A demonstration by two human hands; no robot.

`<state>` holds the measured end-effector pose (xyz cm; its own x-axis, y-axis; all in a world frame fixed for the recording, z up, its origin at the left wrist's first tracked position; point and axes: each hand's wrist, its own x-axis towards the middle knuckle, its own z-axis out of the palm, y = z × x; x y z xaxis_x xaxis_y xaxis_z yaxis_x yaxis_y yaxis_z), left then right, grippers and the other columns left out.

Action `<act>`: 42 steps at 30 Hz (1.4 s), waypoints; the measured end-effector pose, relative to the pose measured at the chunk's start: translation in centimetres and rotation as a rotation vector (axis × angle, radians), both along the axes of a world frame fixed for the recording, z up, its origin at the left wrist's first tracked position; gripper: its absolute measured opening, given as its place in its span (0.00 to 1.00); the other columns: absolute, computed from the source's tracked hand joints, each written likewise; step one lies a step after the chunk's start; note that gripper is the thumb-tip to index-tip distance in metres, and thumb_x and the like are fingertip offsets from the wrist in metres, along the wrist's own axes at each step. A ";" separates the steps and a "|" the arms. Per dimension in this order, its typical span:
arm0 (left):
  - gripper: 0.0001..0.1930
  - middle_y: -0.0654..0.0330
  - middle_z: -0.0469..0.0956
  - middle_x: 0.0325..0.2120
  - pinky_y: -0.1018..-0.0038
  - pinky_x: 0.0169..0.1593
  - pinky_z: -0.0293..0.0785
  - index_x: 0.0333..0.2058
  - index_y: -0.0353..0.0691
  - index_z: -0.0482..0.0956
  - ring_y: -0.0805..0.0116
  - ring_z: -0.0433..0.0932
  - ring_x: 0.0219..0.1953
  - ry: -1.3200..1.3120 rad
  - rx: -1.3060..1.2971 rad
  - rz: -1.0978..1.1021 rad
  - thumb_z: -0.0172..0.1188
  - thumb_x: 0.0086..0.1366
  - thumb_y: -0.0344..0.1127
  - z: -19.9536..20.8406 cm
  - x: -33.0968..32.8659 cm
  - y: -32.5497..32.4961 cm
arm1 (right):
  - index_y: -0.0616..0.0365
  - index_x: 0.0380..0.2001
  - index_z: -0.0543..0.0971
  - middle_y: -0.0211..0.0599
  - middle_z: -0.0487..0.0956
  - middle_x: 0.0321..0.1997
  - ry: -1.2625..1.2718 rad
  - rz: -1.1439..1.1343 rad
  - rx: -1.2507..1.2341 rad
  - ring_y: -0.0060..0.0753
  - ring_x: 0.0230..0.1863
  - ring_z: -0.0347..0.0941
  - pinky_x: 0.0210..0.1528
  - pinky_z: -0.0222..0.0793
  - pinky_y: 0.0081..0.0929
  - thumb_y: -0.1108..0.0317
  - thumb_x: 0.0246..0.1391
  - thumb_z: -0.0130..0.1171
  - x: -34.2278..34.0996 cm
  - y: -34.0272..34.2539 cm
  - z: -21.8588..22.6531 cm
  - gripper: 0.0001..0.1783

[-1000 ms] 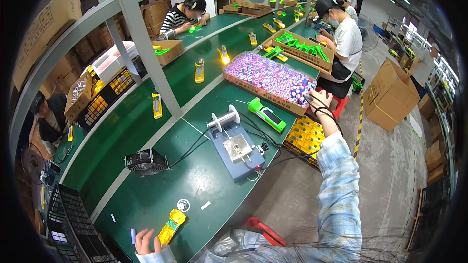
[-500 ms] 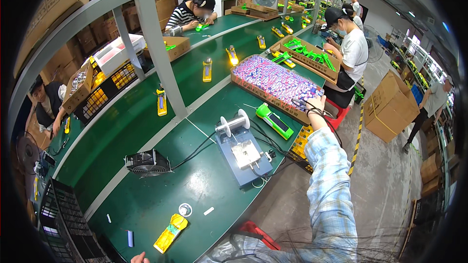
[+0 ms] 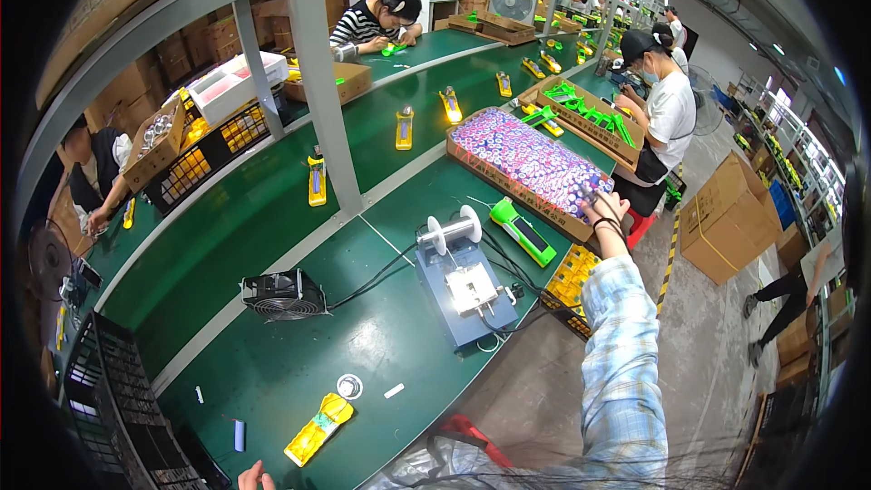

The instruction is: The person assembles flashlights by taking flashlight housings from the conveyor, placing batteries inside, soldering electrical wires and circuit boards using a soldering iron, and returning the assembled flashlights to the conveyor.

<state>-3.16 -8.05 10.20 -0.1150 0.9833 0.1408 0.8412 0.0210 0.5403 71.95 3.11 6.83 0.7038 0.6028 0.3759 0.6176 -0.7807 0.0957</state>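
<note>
Batteries [image 3: 526, 159] lie under the half-curled right hand [image 3: 610, 210]; the left hand [image 3: 255, 477] is cropped, either's grip impossible to tell.

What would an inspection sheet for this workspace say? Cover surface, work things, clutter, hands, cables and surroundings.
Surface: green bench, shiny with reflected light.
Work things: yellow casing, silver ring by its upper end; loose blue cylinder to its left; box packed with small cylinders.
Clutter: two small white pieces.
Hands: right hand at the box's right end, grip unclear; left hand partly visible at the lower edge.
Cables: black cable runs from fan toward blue device.
Surroundings: white-shirted person and striped-sleeved person working; carton on the floor.
</note>
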 end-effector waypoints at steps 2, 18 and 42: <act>0.11 0.56 0.76 0.35 0.74 0.44 0.68 0.40 0.40 0.77 0.65 0.74 0.38 -0.041 0.038 -0.028 0.57 0.57 0.28 -0.3 -0.5 0.2 | 0.45 0.29 0.80 0.28 0.78 0.33 0.050 -0.101 -0.007 0.30 0.42 0.67 0.46 0.51 0.40 0.44 0.39 0.56 -0.6 -1.0 2.2 0.19; 0.10 0.56 0.79 0.27 0.72 0.41 0.71 0.32 0.35 0.79 0.64 0.78 0.34 -0.769 0.100 -0.850 0.60 0.48 0.24 1.9 16.1 3.5 | 0.61 0.40 0.70 0.33 0.74 0.32 1.778 0.903 0.962 0.24 0.36 0.68 0.36 0.64 0.23 0.61 0.55 0.51 -31.8 -15.2 6.6 0.16; 0.14 0.59 0.78 0.28 0.68 0.34 0.70 0.34 0.41 0.77 0.61 0.77 0.29 -0.209 0.178 -0.404 0.65 0.45 0.33 -4.2 1.5 1.2 | 0.51 0.44 0.76 0.15 0.65 0.16 1.192 1.297 -0.118 0.20 0.27 0.58 0.43 0.45 0.26 0.62 0.32 0.70 -50.7 -10.5 3.7 0.30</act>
